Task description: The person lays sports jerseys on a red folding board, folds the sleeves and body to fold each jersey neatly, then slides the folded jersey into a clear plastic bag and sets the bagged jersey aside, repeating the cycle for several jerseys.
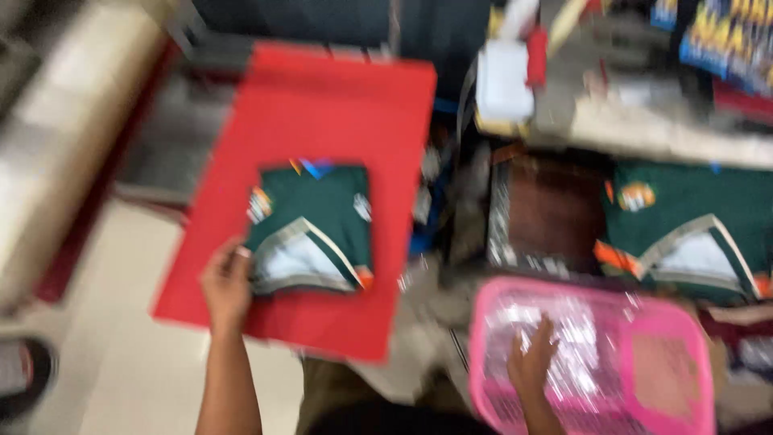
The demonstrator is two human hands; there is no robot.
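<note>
Folded dark green garment in a clear plastic bag (pixel 312 229), lying on the red flat board (pixel 322 121), small orange-and-white label at its upper left corner, white collar panel low down. Second packaged green garment (pixel 692 234) of the same kind at the right, resting on the counter (badly blurred). Crinkly clear plastic packets (pixel 564 338) heaped in the pink plastic basket (pixel 676 322), glinting silver. White box-like package (pixel 503 84) with a red part beside it, upper middle. Blue-and-yellow printed packaging (pixel 729 36) in the top right corner.
</note>
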